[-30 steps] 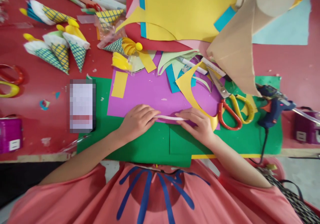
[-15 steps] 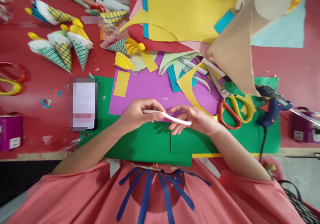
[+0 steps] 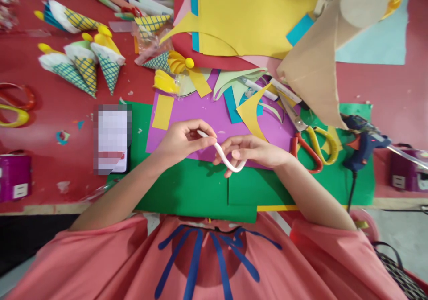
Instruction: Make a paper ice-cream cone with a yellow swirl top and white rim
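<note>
White strip is in both hands, over the near edge of the purple sheet [image 3: 200, 115] — strip [image 3: 225, 159] bent into a hook at its right end. Left hand [image 3: 187, 141]: thumb and index clamped on the strip's straighter part, tail sticking up past the pinch. Right hand [image 3: 256, 152]: thumb and fingers closed on the curved end, thumb inside the bend.

Green sheet [image 3: 187, 193] runs under the purple sheet and out its near side. Right of purple: scissors [image 3: 300, 122], blades reaching onto it, then glue gun [image 3: 364, 150] further out. Left of purple: phone [image 3: 112, 141], screen pixelated. Far side of purple: big yellow sheet [image 3: 257, 19]. Patterned paper cones [image 3: 109, 66] — beyond purple's far left corner.
</note>
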The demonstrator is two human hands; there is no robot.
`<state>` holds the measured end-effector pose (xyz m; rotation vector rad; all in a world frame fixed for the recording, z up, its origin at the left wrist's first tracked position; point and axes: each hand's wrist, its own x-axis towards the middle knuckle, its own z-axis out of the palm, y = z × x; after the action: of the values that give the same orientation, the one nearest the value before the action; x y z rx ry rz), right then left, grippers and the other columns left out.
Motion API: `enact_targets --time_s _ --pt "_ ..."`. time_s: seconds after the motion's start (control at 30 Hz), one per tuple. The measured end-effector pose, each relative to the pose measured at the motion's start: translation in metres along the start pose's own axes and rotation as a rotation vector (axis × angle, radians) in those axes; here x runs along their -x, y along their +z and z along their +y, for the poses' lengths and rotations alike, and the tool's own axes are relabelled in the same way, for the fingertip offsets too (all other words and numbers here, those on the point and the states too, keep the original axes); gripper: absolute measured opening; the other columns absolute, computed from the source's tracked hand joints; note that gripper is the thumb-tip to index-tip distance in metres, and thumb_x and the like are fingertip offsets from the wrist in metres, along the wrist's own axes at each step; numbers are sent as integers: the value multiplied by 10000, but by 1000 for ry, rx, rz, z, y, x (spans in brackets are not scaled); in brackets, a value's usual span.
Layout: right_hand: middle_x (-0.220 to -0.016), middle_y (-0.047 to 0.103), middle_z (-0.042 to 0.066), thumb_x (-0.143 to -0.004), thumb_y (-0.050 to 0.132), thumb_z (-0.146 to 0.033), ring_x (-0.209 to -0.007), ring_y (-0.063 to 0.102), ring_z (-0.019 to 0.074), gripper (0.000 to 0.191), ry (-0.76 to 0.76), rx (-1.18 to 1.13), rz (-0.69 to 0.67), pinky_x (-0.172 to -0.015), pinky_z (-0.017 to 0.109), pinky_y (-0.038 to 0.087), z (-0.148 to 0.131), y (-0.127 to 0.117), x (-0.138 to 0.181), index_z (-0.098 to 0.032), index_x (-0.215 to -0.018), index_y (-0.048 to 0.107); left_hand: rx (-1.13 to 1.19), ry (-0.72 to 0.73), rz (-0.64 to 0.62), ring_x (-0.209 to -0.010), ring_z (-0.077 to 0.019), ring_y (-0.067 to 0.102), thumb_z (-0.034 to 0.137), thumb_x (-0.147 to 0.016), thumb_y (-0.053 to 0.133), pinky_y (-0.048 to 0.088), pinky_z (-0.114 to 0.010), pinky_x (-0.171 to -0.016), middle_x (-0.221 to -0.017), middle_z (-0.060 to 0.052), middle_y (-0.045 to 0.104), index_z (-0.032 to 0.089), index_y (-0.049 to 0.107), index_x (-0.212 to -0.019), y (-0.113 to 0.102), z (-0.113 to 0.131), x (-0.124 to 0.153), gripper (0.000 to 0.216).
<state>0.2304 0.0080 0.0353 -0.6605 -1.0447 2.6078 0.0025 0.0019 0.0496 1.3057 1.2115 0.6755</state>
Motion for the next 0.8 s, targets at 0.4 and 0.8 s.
enact_targets --time_s 0.4,0.8 --pt "-673 694 -30 -850 693 -403 -488 676 105 303 -181 -48 248 -417 176 495 19 -6 -7 -133 -985 674 -1197 238 427 -1336 -240 532 200 -988 486 420 -445 -1158 -1389 -87 595 107 513 -1374 -89 19 -85 398" --pt "-476 496 -109 -759 761 -547 -313 373 40 391 -338 -171 436 -344 202 348 17 -10 -11 -176 -798 643 -915 258 459 -1074 -191 665 586 -815 689 511 -342 -967 -1106 -8 706 48 619 -1232 -121 30 -105 684"
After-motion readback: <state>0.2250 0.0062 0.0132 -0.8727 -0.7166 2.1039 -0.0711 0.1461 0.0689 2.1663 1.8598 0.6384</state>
